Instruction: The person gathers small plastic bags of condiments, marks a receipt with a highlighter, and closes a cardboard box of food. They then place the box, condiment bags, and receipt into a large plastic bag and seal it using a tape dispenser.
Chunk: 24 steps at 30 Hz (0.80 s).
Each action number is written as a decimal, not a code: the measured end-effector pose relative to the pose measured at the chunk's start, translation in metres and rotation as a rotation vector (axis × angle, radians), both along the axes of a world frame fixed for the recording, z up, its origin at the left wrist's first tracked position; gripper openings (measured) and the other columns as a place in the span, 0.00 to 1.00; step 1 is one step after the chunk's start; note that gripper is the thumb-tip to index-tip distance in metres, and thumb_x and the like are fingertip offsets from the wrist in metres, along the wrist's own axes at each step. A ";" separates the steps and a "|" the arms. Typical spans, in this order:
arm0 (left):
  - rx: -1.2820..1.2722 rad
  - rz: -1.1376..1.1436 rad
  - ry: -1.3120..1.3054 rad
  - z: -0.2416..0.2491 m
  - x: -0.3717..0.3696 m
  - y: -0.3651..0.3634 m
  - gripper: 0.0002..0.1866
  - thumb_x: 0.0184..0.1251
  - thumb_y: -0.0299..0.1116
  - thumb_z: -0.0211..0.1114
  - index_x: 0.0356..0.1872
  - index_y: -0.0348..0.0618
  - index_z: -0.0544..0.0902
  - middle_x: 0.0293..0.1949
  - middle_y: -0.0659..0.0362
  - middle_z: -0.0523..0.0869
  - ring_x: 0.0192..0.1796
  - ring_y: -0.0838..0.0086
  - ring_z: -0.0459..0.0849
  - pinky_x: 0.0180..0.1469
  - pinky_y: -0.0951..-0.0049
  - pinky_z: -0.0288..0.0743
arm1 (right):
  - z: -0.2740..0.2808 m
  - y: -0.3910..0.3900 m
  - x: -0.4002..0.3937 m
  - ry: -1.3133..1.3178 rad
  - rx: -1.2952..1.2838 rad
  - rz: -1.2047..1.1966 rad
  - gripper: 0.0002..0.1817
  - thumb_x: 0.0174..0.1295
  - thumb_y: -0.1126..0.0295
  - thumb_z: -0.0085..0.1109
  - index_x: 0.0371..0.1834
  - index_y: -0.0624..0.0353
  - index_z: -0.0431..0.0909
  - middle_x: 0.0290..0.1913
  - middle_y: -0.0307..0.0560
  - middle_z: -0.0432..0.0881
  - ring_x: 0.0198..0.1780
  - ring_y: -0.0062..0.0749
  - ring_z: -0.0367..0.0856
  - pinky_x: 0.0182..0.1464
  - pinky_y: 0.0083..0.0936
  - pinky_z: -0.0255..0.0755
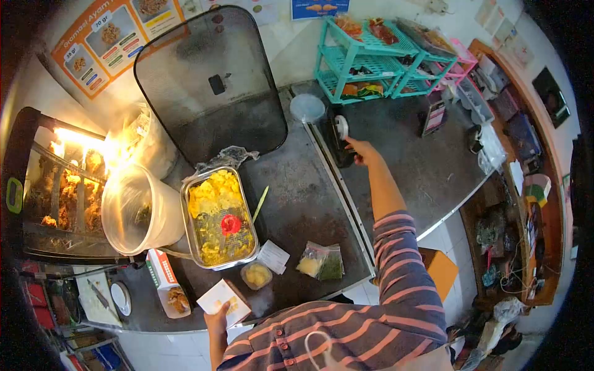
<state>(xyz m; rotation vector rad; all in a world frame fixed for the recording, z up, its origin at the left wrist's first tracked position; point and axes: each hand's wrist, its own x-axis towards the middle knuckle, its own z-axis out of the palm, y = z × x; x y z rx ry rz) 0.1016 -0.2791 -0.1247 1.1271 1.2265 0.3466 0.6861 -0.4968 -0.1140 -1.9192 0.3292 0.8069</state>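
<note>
My left hand (pixel 216 321) grips a small white box (pixel 226 303) with orange edges at the table's near edge, the thumb on its top. My right hand (pixel 361 152) reaches far forward to a black holder with a white roll (pixel 340 127), which looks like a tape dispenser. Its fingers are bent together at the roll; what they pinch is too small to make out. Right of the white box sits a small clear tub (pixel 256 275) of pale yellow food. An open red-and-white carton (pixel 176 302) with fried food lies to its left.
A metal tray (pixel 250 238) of yellow food stands beside a large translucent bucket (pixel 145 210). A lit display case (pixel 62 198) is at left, a black mesh cover (pixel 210 80) behind. Small plastic bags (pixel 322 261) lie right. Teal racks (pixel 365 62) stand at the back.
</note>
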 end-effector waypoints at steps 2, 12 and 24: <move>0.029 0.022 0.016 0.003 0.011 -0.008 0.22 0.46 0.21 0.66 0.46 0.31 0.73 0.41 0.53 0.80 0.41 0.70 0.79 0.45 0.72 0.73 | -0.008 -0.008 0.003 -0.031 0.172 -0.060 0.22 0.54 0.48 0.56 0.31 0.58 0.77 0.17 0.39 0.66 0.15 0.22 0.65 0.17 0.21 0.65; -0.320 0.155 -0.334 0.023 0.110 -0.026 0.22 0.61 0.38 0.56 0.53 0.37 0.65 0.45 0.54 0.77 0.44 0.70 0.79 0.45 0.71 0.74 | -0.094 -0.009 -0.059 -0.598 0.688 -0.380 0.18 0.60 0.60 0.54 0.18 0.57 0.63 0.24 0.39 0.71 0.32 0.25 0.74 0.42 0.25 0.67; -0.465 0.094 -0.639 0.047 0.236 -0.052 0.20 0.65 0.42 0.53 0.52 0.41 0.69 0.47 0.57 0.78 0.46 0.73 0.79 0.48 0.73 0.72 | 0.014 -0.001 -0.213 -0.685 0.829 0.588 0.11 0.54 0.71 0.58 0.19 0.61 0.68 0.31 0.40 0.65 0.34 0.25 0.64 0.37 0.20 0.60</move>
